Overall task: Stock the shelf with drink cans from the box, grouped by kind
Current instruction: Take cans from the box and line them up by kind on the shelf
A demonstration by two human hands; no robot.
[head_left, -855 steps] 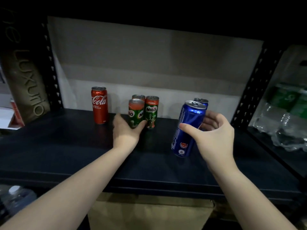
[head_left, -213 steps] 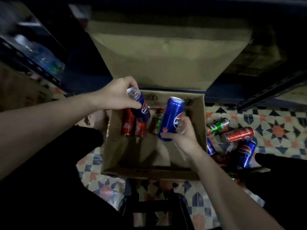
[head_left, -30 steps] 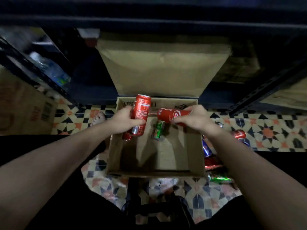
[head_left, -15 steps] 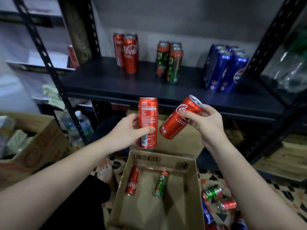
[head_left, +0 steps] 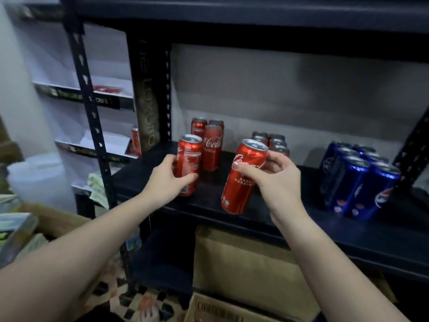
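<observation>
My left hand (head_left: 168,177) grips a red cola can (head_left: 189,163) upright over the dark shelf (head_left: 290,219), just in front of the group of red cola cans (head_left: 212,145) at the shelf's left. My right hand (head_left: 274,177) holds a second red cola can (head_left: 245,177), tilted, above the shelf's front edge. Behind it stands a cluster of Milo cans (head_left: 271,141), partly hidden by my fingers. Several blue Pepsi cans (head_left: 357,180) stand grouped at the right. Only the top edge of the cardboard box (head_left: 222,310) shows at the bottom.
A black slotted upright (head_left: 92,117) stands left of the shelf, with a brown lettered box (head_left: 147,117) against the inner post. White shelves with papers lie further left. A cardboard flap (head_left: 243,263) hangs below the shelf, and another post (head_left: 415,145) rises at the right.
Both hands have risen from above the box to shelf height with their cola cans. The left can now sits in front of the cola group; my view has tilted up.
</observation>
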